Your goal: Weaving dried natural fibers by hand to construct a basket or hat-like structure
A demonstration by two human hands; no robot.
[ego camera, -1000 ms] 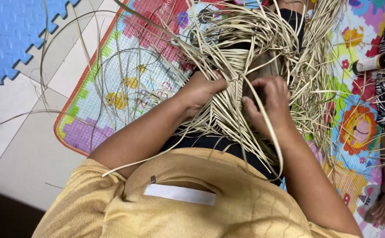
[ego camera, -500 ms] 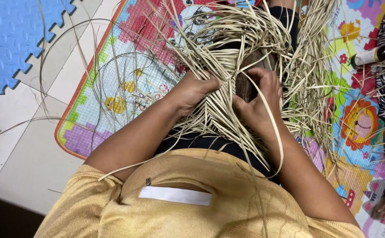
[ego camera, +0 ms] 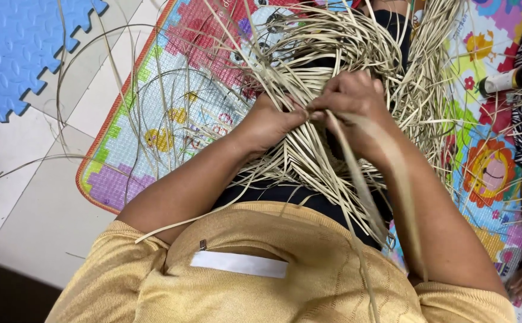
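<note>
Pale cane strips (ego camera: pixel 309 161) form a half-woven tangle on the person's lap, loose ends splaying over the colourful play mat (ego camera: pixel 171 119). Left of the mat lies a blue foam tile (ego camera: pixel 16 54); right of it, a bottle (ego camera: pixel 509 79). The left hand (ego camera: pixel 270 122) and right hand (ego camera: pixel 353 101) meet above the weave, fingers pinched on strips.

Both bare forearms reach forward from short yellow sleeves and angle inward, so the wrists nearly meet in the middle. The left hand (ego camera: pixel 271 121) is curled knuckles-up with its fingers tucked down and pinched shut. The right hand (ego camera: pixel 352 98) sits just beside it, fingers bent and closed tight, thumb side touching the left's fingertips.
</note>
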